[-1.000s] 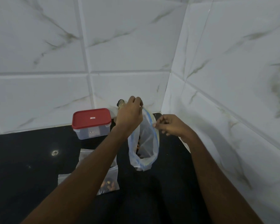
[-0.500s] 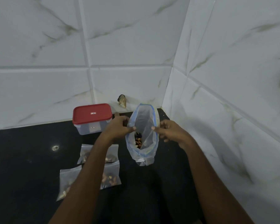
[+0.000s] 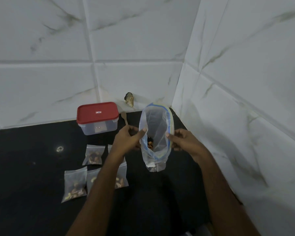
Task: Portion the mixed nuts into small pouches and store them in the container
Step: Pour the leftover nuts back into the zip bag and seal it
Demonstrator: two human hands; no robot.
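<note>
Spanning the scene, the black stone countertop (image 3: 32, 176) carries the clear plastic container (image 3: 97, 114), red lid on, by the wall. Right of it the large clear zip bag with blue seal strip (image 3: 156, 120) is held upright: left hand (image 3: 126, 142) and right hand (image 3: 182, 142) each pinch one rim side, spreading its mouth. Limp, light, slippery film, I judge; grip the stiffer seal. Left lie small filled clear pouches (image 3: 74, 183); a few mixed nuts (image 3: 150, 144) sit inside the bag.

L forearm (image 3: 107, 174) hides parts of pouches (image 3: 122, 180) in front of container (image 3: 99, 129); lid label (image 3: 98, 112) unreadable; spoon (image 3: 124, 116) handle behind L hand (image 3: 126, 142).
</note>
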